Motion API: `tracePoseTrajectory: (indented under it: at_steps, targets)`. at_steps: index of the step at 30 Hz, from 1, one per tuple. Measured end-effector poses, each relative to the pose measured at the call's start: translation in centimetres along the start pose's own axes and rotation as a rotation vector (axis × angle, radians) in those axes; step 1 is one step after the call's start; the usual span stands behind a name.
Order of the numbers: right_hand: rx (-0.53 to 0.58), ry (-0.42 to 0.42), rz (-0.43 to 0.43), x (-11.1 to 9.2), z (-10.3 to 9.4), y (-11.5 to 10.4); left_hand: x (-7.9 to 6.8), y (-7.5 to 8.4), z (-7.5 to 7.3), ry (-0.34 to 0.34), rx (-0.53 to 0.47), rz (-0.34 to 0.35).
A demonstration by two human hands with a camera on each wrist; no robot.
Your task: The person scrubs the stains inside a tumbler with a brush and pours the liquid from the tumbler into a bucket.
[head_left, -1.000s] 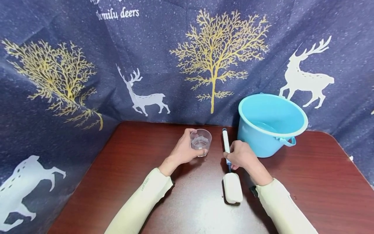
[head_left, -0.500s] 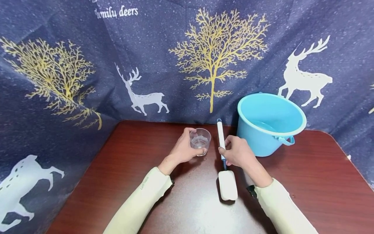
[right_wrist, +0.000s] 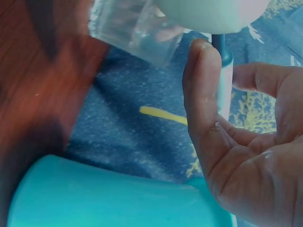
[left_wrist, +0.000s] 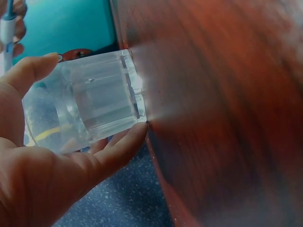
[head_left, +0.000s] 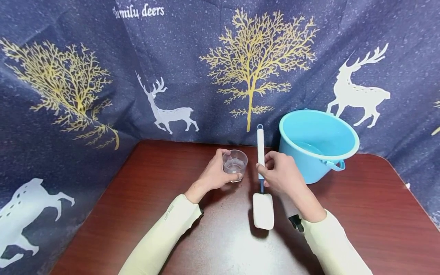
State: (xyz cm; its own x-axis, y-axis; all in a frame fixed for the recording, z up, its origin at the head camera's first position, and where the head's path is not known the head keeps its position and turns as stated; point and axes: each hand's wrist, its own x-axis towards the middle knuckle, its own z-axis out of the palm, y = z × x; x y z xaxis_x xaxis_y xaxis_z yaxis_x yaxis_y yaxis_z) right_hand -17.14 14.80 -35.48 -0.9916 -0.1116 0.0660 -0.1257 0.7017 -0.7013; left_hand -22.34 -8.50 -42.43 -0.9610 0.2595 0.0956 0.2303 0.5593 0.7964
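My left hand grips a clear cup from its left side, thumb at the front and fingers behind. The cup stands upright on the table with some clear liquid in it; in the left wrist view its thick base meets the wood. To its right, my right hand pinches the white handle of a sponge cup brush just above its blue neck. The brush's white sponge head points toward me, raised over the table with a shadow under it. In the right wrist view the sponge overlaps the cup.
A light blue bucket with a side handle stands at the back right, close behind my right hand. The reddish-brown wooden table ends at the back against a dark blue cloth printed with deer and trees.
My right hand has lifted the brush off the table and shifted it left, its handle end rising and its sponge moving away from me. The left hand and cup stay in place.
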Motion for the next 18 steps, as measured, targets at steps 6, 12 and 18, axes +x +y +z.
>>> tracePoseTrajectory:
  at_steps: [6,12,18]
  targets:
    - [-0.048,0.089,-0.089,0.0,-0.3,-0.7,0.0,-0.1,-0.1,-0.017,0.002,0.002]
    - [-0.033,0.149,-0.134,0.1,-0.9,-1.5,-0.1,0.0,-0.2,-0.027,-0.002,-0.011]
    - [0.062,0.131,-0.116,0.3,-1.8,-2.7,0.1,-0.1,-0.1,-0.019,0.004,-0.007]
